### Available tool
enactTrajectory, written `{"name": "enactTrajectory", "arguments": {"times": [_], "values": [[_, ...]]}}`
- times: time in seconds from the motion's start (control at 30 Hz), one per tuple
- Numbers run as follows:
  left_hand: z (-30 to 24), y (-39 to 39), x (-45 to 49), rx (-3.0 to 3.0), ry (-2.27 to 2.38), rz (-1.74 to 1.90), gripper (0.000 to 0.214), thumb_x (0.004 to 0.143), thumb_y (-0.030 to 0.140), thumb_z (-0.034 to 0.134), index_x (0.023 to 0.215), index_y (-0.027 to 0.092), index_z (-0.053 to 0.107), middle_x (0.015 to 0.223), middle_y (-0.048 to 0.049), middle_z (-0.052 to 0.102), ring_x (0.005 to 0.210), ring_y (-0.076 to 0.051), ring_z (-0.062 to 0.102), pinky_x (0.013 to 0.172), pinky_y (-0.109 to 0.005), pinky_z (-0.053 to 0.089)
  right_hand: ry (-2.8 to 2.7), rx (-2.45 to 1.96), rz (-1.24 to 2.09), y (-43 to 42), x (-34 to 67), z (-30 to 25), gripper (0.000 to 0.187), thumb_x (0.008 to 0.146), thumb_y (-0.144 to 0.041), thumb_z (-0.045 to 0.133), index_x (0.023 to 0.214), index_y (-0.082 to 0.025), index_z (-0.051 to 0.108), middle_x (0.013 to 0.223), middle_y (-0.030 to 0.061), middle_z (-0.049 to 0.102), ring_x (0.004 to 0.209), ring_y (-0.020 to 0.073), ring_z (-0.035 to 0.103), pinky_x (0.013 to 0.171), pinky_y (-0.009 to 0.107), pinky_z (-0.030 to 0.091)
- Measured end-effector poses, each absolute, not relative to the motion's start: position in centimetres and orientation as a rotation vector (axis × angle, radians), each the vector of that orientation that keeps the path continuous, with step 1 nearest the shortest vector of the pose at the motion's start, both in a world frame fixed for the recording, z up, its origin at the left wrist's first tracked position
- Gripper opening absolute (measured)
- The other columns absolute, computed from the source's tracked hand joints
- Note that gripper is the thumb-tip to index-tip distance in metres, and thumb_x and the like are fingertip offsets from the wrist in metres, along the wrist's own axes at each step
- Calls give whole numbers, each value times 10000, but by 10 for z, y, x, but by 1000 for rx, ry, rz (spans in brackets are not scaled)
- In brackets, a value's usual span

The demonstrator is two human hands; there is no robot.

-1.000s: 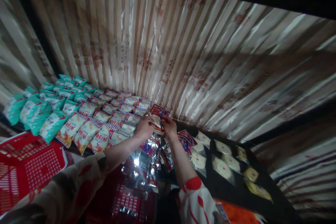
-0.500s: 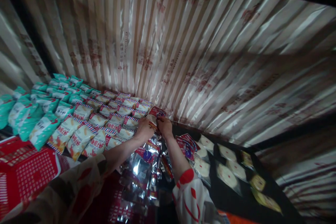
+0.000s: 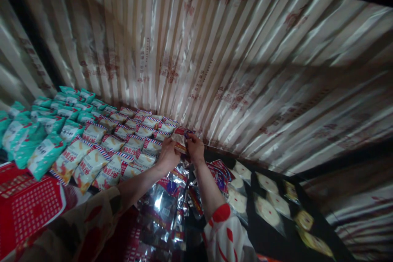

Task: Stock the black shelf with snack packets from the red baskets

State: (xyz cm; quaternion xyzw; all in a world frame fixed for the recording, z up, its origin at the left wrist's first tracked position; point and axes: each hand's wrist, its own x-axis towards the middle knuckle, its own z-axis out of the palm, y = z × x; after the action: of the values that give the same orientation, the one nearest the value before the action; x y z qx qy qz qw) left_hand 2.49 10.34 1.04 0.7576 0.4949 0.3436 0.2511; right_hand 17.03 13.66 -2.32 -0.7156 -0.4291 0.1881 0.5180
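My left hand [image 3: 168, 156] and my right hand [image 3: 195, 148] are closed on a small red snack packet [image 3: 180, 146], one at each side of it. The packet is tilted, with a pale patch on its face; its lower part is partly covered by my fingers. Just below my hands lie several silver and red foil packets [image 3: 164, 204], overlapping in a heap. To the left of my left hand stand rows of white snack bags [image 3: 135, 143] with striped tops. Right of my right forearm lie red and purple packets [image 3: 218, 176].
Teal snack bags [image 3: 49, 147] fill the far left. A red plastic basket [image 3: 33, 200] sits at the lower left. Clear-wrapped pale round items [image 3: 267, 208] and yellow packets [image 3: 315, 241] lie on the black surface [image 3: 260, 239] at right. A pleated printed sheet [image 3: 196, 49] hangs behind.
The view has shifted slightly. Both hands still hold the red packet, now tilted a little differently, with my right fingers higher on its right edge.
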Motion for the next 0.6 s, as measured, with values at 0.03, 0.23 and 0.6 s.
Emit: {"name": "enactTrajectory", "arguments": {"times": [0.03, 0.23, 0.6], "values": [[11, 102, 26, 2071, 1332, 968, 277, 710, 32, 464, 876, 167, 640, 1058, -70, 617, 1100, -199, 499, 1007, -333, 384, -932, -1653, 545, 137, 170, -22, 464, 639, -256, 495, 1065, -172, 658, 736, 6, 664, 583, 137, 561, 594, 264, 472], [15, 96, 28, 2114, 1304, 1000, 326, 693, 15, 453, 917, 145, 649, 1108, -85, 601, 1135, -203, 479, 1043, -324, 357, -735, -1565, 726, 136, 171, -25, 567, 616, -260, 516, 1161, -126, 596, 668, -2, 655, 534, 133, 554, 534, 249, 465], [5, 100, 25, 2132, 1357, 830, 262, 694, 42, 479, 874, 151, 635, 1033, -90, 637, 1081, -219, 525, 1031, -357, 365, -1386, -1988, 233, 134, 169, -22, 275, 713, -152, 487, 851, -203, 720, 987, 74, 679, 1014, 227, 577, 962, 350, 374]]}}
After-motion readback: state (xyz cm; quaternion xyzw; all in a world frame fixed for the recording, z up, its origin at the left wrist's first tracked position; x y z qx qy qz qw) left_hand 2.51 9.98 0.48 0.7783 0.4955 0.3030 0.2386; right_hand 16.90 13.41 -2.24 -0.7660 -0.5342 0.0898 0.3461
